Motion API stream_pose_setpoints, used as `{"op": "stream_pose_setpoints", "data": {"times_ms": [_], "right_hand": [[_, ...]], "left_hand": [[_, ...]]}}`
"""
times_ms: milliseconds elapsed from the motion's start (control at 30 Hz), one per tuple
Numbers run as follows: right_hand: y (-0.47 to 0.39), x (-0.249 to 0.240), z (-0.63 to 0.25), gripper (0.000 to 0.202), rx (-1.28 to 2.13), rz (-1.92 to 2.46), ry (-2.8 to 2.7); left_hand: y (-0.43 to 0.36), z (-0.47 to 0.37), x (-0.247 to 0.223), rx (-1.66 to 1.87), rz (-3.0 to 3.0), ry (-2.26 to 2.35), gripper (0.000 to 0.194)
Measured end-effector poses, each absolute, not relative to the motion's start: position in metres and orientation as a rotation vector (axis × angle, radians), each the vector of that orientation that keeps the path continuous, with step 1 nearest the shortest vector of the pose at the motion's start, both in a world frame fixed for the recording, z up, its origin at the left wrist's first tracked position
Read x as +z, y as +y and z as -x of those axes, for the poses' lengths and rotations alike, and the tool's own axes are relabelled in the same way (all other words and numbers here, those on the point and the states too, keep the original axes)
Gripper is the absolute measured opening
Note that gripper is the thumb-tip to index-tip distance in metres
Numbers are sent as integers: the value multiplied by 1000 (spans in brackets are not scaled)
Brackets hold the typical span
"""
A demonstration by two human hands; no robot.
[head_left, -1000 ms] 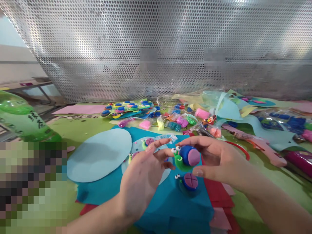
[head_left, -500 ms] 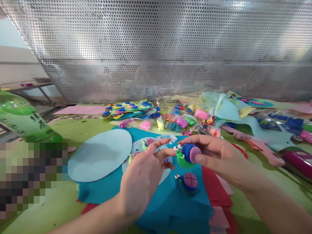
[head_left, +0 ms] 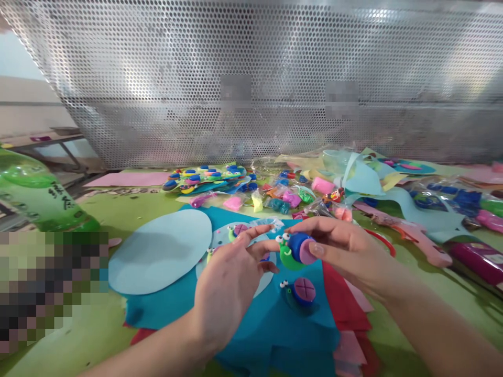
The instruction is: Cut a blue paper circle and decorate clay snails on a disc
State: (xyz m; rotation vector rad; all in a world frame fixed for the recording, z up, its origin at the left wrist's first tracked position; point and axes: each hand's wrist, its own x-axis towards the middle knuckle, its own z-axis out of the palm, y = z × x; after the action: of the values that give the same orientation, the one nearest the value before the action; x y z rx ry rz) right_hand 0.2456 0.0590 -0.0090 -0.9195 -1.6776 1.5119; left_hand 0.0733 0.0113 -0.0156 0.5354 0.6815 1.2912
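Observation:
A clay snail (head_left: pixel 293 254) with a green body, white eyes, a blue shell and a pink disc is pinched between the thumb and fingers of my right hand (head_left: pixel 348 256). My left hand (head_left: pixel 226 285) has its fingers stretched out, one fingertip close to the snail's green head; whether it touches, I cannot tell. Below them, another blue snail (head_left: pixel 302 291) with a purple, cross-marked disc lies on blue paper (head_left: pixel 168 309). Partly hidden behind my left hand, a pale blue oval bears small snails (head_left: pixel 239 230). Left of it lies a plain pale blue oval (head_left: pixel 161 254).
A green bottle (head_left: pixel 47 193) stands at the left. Several bagged clay lumps (head_left: pixel 291 199) and a pile of decorated ovals (head_left: pixel 204 178) lie farther back. Pink scissors or a cutter (head_left: pixel 428 246) rest at the right, near a magenta object (head_left: pixel 477 262). A perforated metal panel (head_left: pixel 275 63) rises behind.
The view has shifted slightly. Both hands keep nearly the same pose, with the snail still in my right hand.

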Motion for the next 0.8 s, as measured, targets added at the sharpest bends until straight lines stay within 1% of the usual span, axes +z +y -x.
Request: {"op": "stream_pose_setpoints", "data": {"times_ms": [233,533,800], "right_hand": [[62,-14,-247,23,1456,950,-1729],[61,-12,-247,28,1490,935,-1719],[60,-7,-244,22,1469,950,-1697]], "left_hand": [[10,-74,-15,1297,-515,693,31],[9,-74,-15,1292,-472,701,32],[8,-72,-15,1276,-478,750,35]]}}
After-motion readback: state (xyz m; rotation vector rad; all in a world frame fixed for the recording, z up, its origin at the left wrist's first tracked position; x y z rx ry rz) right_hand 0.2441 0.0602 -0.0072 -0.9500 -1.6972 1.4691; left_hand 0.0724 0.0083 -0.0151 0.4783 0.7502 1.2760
